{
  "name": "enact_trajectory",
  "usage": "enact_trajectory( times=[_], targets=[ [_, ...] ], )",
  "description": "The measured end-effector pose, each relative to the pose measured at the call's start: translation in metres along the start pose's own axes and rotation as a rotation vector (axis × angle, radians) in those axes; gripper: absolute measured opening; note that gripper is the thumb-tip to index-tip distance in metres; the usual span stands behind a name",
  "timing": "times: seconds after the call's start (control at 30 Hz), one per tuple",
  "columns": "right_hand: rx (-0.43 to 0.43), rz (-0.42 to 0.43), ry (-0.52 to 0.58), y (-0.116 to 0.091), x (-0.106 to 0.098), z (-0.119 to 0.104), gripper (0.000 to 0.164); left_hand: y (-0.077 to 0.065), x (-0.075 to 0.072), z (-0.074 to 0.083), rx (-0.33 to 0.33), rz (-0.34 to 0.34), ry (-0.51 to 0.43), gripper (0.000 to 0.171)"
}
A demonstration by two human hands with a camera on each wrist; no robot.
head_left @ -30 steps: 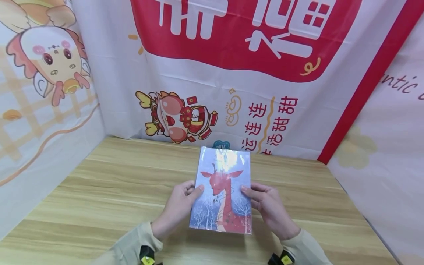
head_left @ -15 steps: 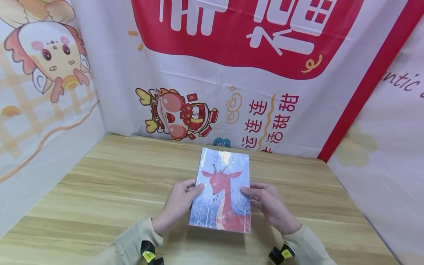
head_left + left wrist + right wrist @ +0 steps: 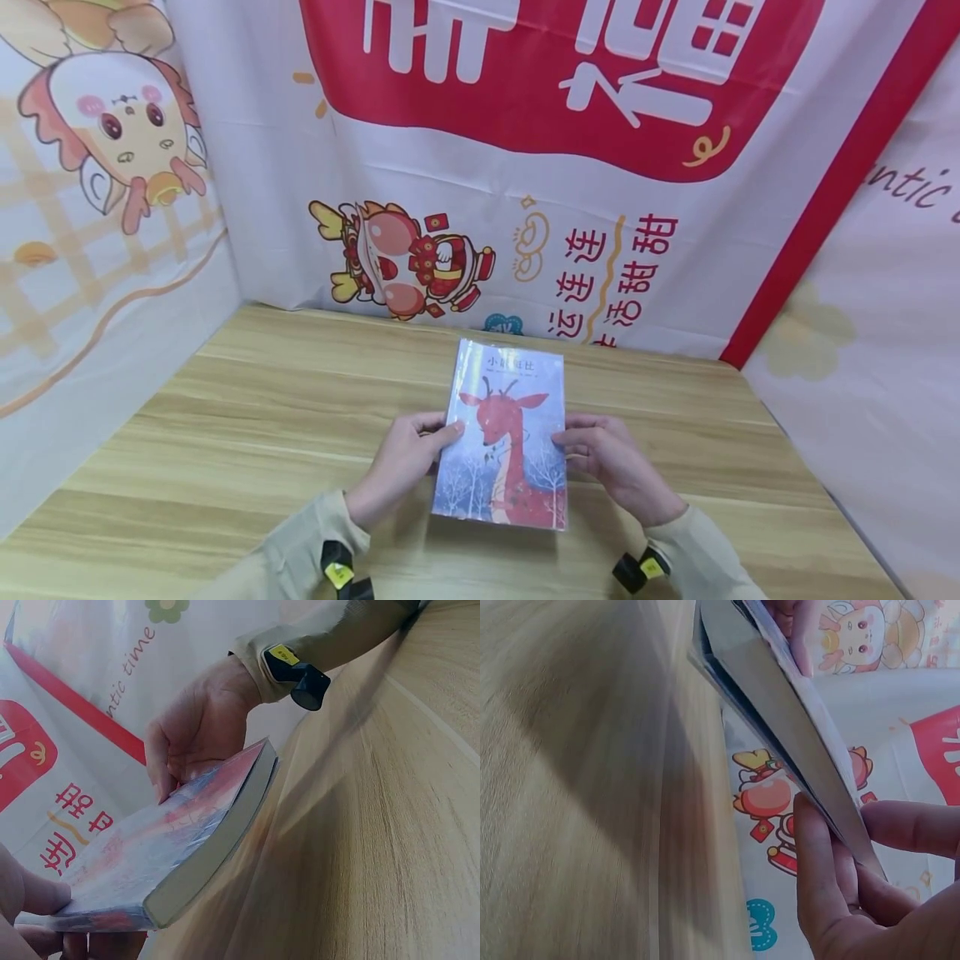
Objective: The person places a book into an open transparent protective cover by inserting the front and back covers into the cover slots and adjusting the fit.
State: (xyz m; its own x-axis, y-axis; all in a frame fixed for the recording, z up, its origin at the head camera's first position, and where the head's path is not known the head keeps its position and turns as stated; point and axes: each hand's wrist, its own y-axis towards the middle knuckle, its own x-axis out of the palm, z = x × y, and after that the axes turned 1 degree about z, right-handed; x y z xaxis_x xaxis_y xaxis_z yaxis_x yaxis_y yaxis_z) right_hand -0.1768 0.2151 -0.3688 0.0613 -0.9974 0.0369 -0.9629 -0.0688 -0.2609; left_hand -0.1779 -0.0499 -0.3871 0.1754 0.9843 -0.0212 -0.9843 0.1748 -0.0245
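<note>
A book in a shiny clear cover, with a red deer and white trees on its blue front, is held tilted above the table. My left hand grips its left edge, thumb on the front cover and fingers behind. At the right edge my right hand pinches it, the thumb on the front near the border. In the left wrist view the book's page block shows along the bottom edge. The right wrist view shows fingers beneath the back cover, which stands slightly apart from the pages.
The wood-grain table lies below the book. A white and red printed cloth hangs behind it, with further printed cloths at the left and right. Small black devices are strapped at both sleeves.
The book's top has tipped slightly, so the glare has shrunk and the title shows. The right thumb has shifted a little toward the right edge. Both hands keep their hold.
</note>
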Motion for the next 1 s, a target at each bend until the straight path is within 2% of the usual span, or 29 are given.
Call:
enact_trajectory(
  times=[0.23, 0.4, 0.5, 0.7, 1.0],
  targets=[
    [-0.026, -0.081, -0.098, 0.003, -0.005, 0.004, 0.041, 0.004, -0.002, -0.006, -0.016, -0.007, 0.077, 0.027],
    [-0.027, -0.082, -0.13, 0.005, -0.006, 0.006, 0.041, 0.007, -0.003, -0.013, 0.015, -0.001, 0.163, 0.022],
    [-0.039, -0.071, -0.159, 0.006, -0.006, 0.007, 0.042, 0.008, -0.004, -0.015, 0.027, -0.002, 0.157, 0.022],
    [-0.061, -0.088, -0.215, 0.008, -0.006, 0.011, 0.04, 0.006, -0.004, -0.015, 0.009, -0.013, 0.109, 0.03],
    [-0.07, -0.122, -0.264, 0.009, -0.008, 0.014, 0.037, 0.01, -0.005, -0.019, 0.012, -0.006, 0.153, 0.033]
  ],
)
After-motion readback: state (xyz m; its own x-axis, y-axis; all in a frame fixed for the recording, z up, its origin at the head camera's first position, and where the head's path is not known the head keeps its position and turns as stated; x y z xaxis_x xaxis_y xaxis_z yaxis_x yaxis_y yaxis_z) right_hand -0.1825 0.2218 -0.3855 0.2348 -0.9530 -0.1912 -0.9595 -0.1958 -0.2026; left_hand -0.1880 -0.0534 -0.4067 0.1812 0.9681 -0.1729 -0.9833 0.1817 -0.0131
